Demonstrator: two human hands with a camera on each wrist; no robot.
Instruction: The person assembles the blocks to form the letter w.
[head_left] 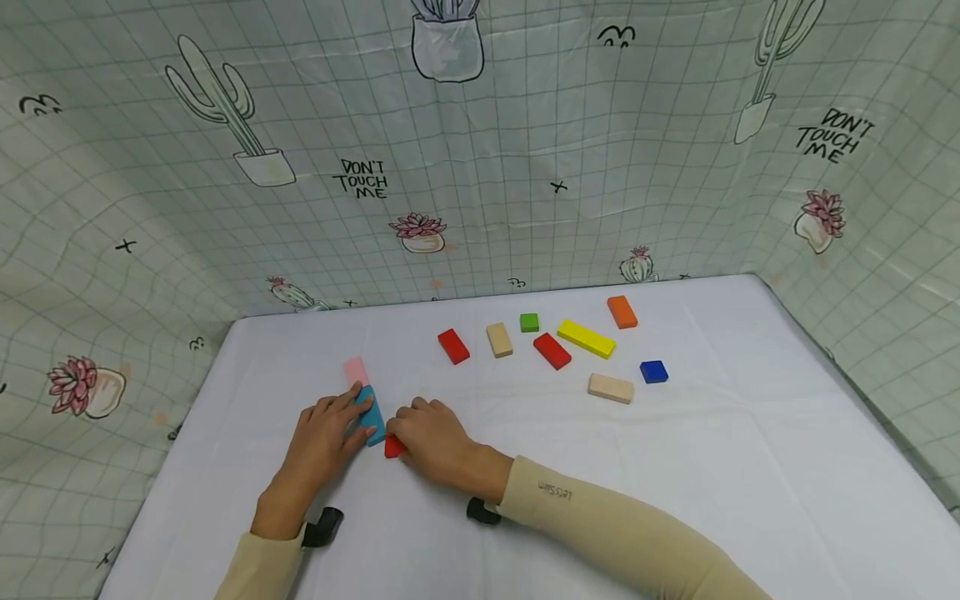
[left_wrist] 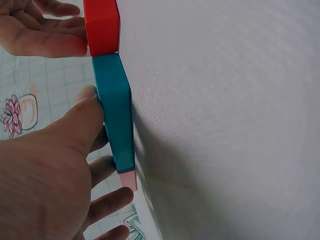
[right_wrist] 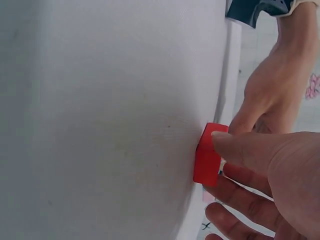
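Note:
My left hand (head_left: pixel 318 437) holds a long blue block (head_left: pixel 371 415) on the table, thumb near its close end and forefinger near its far end. Beyond that end lies a pink block (head_left: pixel 356 371), in line with the blue one. My right hand (head_left: pixel 435 442) grips a red block (head_left: pixel 393 448) at the blue block's near end. In the left wrist view the red block (left_wrist: pixel 103 27) meets the blue block (left_wrist: pixel 114 110) end to end. The right wrist view shows the thumb on the red block (right_wrist: pixel 205 162), with fingers behind it.
Several loose blocks lie farther back: two red (head_left: pixel 453 347), two beige (head_left: pixel 611 388), one green (head_left: pixel 529 322), one yellow (head_left: pixel 586 339), one orange (head_left: pixel 622 312) and one dark blue (head_left: pixel 654 372). A printed cloth (head_left: pixel 495 225) hangs behind the white table (head_left: pixel 675 500).

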